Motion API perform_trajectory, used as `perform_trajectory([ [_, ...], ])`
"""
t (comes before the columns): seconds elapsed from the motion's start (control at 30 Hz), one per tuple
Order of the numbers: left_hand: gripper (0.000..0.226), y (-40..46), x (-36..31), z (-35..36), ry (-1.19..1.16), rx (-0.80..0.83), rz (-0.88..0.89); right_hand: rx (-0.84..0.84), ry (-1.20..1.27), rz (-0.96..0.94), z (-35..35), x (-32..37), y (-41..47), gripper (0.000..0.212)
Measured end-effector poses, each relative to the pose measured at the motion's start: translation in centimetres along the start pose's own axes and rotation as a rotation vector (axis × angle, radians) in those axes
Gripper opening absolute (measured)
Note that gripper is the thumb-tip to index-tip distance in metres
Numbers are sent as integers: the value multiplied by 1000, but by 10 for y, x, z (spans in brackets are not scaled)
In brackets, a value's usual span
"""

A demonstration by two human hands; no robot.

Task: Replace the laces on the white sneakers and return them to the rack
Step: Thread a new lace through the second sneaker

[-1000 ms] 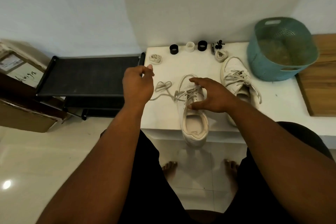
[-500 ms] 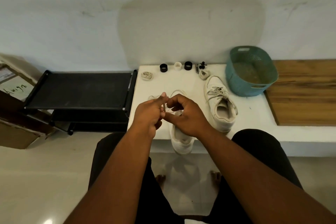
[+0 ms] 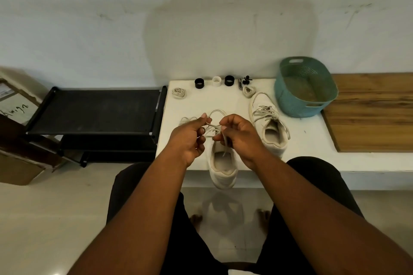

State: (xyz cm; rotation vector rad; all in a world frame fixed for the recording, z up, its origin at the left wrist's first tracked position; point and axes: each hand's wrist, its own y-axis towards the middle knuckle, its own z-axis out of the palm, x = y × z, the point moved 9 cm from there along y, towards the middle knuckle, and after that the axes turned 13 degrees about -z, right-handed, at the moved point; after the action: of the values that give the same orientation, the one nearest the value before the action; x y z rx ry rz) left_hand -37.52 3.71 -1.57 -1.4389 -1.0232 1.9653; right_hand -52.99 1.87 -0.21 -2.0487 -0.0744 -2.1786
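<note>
Lace (image 3: 218, 133) ends are being pinched by left hand (image 3: 190, 138) and right hand (image 3: 238, 135) above the near sneaker (image 3: 223, 163); slackened tension risks a loosened knot.

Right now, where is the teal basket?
In the head view, the teal basket stands far right on the white table, beside the second sneaker.

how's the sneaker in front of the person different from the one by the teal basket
The near sneaker overhangs the white table's front edge; the far sneaker lies fully on it. Both hands, left hand and right hand, hold the near sneaker's lace; nobody touches the far sneaker, whose laces hang loose. Both are white with heels toward the person.
</note>
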Motion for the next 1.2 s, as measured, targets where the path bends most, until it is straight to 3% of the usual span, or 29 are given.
perform_trajectory([
  [0.2, 26, 5, -24, -12, 102, -191, 276, 58, 116, 90, -24, 1, 7, 16],
  [0.33, 23, 11, -27, -22, 53, -237, 294, 113, -131, -44, -47, 16, 18, 18],
  [0.43, 23, 17, -26, -28, 76, -284, 297, 45, -322, -150, -57, 22, 24, 19],
  [0.57, 29, 1, -40, -37, 402, -647, 524, 23, -480, -261, -42, 26, 28, 26],
  [0.6, 28, -5, -46, -29, 422, -633, 635, 59, -519, -289, -33, 27, 28, 28],
  [0.67, 17, -8, -54, 0, 451, -382, 797, 172, -591, -357, -12, 27, 25, 31],
  [0.73, 19, -7, -47, 32, 510, -53, 803, 277, -629, -441, 6, 30, 19, 25],
  [0.8, 29, -7, -38, 46, 540, 104, 742, 301, -637, -503, 10, 35, 16, 18],
  [0.97, 41, 4, -33, 38, 671, 45, 590, 148, -521, -510, -12, 38, 24, 13],
  [1.2, 17, 15, -31, 28, 844, -101, 544, 83, -667, -361, -28, 17, 35, 19],
])
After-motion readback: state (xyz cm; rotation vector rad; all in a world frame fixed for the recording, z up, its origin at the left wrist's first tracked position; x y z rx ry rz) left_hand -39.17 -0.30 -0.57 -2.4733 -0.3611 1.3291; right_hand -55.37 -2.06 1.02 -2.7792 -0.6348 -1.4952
